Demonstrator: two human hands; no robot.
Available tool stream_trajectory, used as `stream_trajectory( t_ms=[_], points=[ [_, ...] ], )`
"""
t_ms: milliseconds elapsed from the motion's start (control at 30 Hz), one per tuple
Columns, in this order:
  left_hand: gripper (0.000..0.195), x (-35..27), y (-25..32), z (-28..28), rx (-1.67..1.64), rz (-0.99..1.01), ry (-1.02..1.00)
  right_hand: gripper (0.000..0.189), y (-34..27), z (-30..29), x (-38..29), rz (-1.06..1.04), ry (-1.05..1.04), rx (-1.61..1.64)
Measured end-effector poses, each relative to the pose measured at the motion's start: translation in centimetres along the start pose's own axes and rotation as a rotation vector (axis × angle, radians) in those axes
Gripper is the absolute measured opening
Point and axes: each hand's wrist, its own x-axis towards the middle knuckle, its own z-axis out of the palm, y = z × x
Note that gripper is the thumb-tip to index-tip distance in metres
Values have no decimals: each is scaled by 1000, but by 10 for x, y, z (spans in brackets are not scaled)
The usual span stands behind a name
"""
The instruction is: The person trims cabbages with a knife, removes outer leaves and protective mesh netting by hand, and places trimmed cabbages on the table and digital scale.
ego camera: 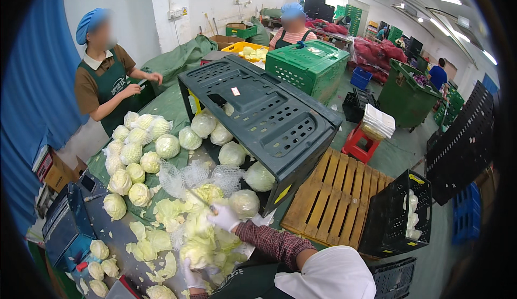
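Note:
My right hand (224, 218), in a white glove and a plaid sleeve, grips a knife (204, 202) whose blade points up and left over cut cabbage leaves. Lower down, my gloved left hand (193, 274) holds the side of a partly trimmed cabbage (197, 254). Loose leaves (167, 214) are heaped around and beyond it. White foam netting (228, 180) lies past the leaves. A film-wrapped cabbage (244, 203) sits beside my right hand. Further left, bare cabbages (120, 182) and net-covered ones (139, 136) stand grouped on the table (117, 234).
A dark plastic crate (258, 97) lies on its side, wrapped cabbages inside. Across the table stands a co-worker (107, 77); another (291, 26) is behind a green crate (307, 63). Right are a wooden pallet (335, 194), a black crate (394, 214) and a red stool (359, 143).

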Motion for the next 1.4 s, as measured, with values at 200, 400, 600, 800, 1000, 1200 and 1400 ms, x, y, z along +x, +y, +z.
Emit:
stream_trajectory(
  t_ms=[200, 400, 600, 800, 1000, 1200, 1400],
  points=[
    [67, -28, 71, 51, -402, -19, -256, 56, 6, -28, 28, 83, 135, 77],
    [66, -4, 92, 84, -302, 73, -104, 41, -57, -48, -4, 9, -27, 287],
    [63, -14, 89, 99, -219, 115, -125, 60, -101, -51, -9, -232, -224, 333],
    [57, -29, 84, 127, -69, 96, -7, 95, -132, -33, -55, -283, -260, -80],
    [48, -1, 49, 72, -191, 251, -19, 69, -93, -9, -43, -466, -263, 88],
    [70, -21, 57, 65, -337, -29, -181, 42, -51, -13, -6, -161, -398, 425],
    [88, -26, 47, 34, -404, -95, -114, 51, -43, -48, 38, -132, -252, -245]
  ],
)
